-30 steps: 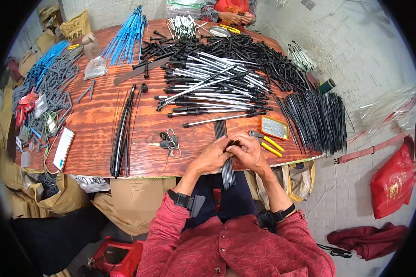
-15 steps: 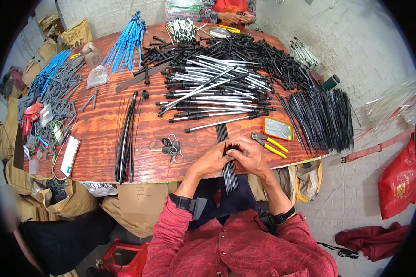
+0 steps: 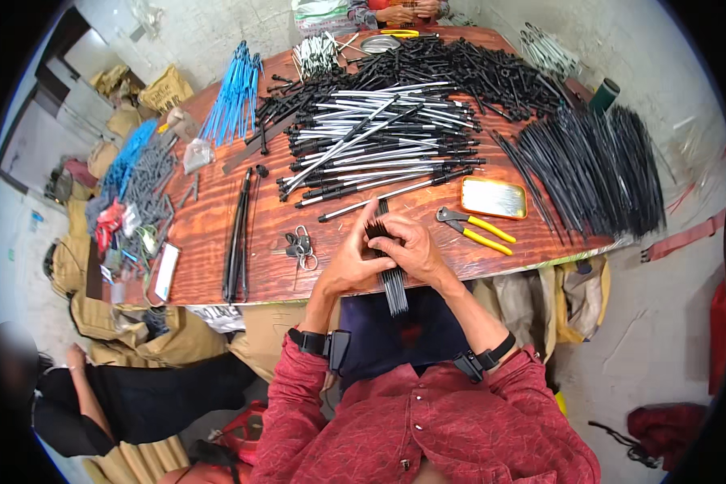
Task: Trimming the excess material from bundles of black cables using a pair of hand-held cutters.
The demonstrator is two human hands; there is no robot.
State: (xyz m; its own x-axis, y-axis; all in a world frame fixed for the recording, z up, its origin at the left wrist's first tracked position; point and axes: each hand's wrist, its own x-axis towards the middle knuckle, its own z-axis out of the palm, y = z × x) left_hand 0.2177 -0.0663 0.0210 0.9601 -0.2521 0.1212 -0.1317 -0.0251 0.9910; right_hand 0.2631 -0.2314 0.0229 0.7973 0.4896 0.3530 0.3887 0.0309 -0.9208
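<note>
Over the near edge of the table (image 3: 315, 286), both of my hands close round a flat bundle of thin black rods (image 3: 394, 295). My left hand (image 3: 348, 260) grips it from the left, its index finger stretched up along the side. From the right, my right hand (image 3: 415, 248) curls its fingers over the top of the bundle. The lower ends stick out below the hands toward my lap; fingers hide the middle. Just beyond my fingers lies a heap of silver rods with black ends (image 3: 379, 149). Yellow-handled pliers (image 3: 480, 231) rest to the right of my right hand.
An orange-rimmed tin (image 3: 494, 198) and a large stack of long black strips (image 3: 589, 173) lie right. Keys (image 3: 302, 247) and black rods (image 3: 237, 242) lie left. Black fittings (image 3: 460, 73), blue strips (image 3: 232, 97) and grey pieces (image 3: 149, 181) sit farther off. Another person's hands (image 3: 407, 13) show across the table.
My hands have drawn slightly nearer and left with the bundle, and my left index finger now points up. The head view has shifted, so the table appears turned.
</note>
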